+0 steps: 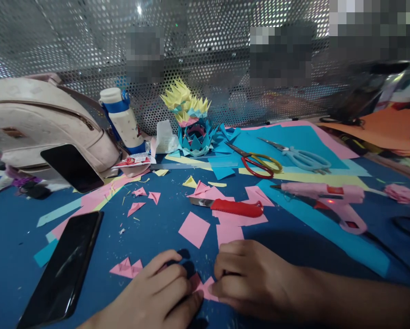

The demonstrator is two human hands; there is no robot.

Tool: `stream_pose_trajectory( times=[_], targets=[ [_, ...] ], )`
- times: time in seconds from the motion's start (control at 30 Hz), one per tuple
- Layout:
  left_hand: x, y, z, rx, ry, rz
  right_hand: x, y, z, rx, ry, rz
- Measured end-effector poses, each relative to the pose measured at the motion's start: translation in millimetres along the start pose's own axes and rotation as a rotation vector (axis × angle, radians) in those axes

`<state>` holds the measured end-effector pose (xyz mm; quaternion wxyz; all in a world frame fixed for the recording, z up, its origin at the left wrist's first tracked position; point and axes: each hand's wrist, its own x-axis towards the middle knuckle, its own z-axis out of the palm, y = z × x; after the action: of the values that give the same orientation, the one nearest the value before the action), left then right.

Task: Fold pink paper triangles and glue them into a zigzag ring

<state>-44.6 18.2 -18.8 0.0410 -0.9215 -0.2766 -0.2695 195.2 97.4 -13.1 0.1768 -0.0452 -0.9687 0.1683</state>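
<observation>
Both hands are low in the middle of the head view, over a small folded piece of pink paper (209, 291). My left hand (163, 288) has curled fingers and pinches the paper's left side. On the right side, my right hand (249, 274) grips it with thumb and bent fingers. Parts of the paper are hidden under the fingertips. Just left of my left hand lies a folded pink piece with points (126, 268). Beyond the hands are a flat pink square (194, 229), more pink sheets (229, 234) and a red-handled knife (237, 208) resting on pink paper.
A pink glue gun (328, 194) with a lit light lies right. Two scissors, one red and yellow (259, 165), one light blue (306, 157), rest on blue sheets. Behind stand a paper model (195, 137), bottle (122, 119) and backpack (47, 123). Two phones, one flat (64, 269), one propped (72, 168), are left.
</observation>
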Motion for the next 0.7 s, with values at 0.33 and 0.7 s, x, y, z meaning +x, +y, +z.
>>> stream_pose_trajectory(
  times=[0.33,0.7],
  targets=[
    [-0.3,1.1,-1.6,-0.005,0.018,-0.017,1.2,0.7,-2.7,0.008,-0.033,-0.004],
    [0.9,2.5,-3.2,-0.019,0.058,-0.019,0.6,-0.7,-1.3,-0.003,-0.028,0.018]
  ],
)
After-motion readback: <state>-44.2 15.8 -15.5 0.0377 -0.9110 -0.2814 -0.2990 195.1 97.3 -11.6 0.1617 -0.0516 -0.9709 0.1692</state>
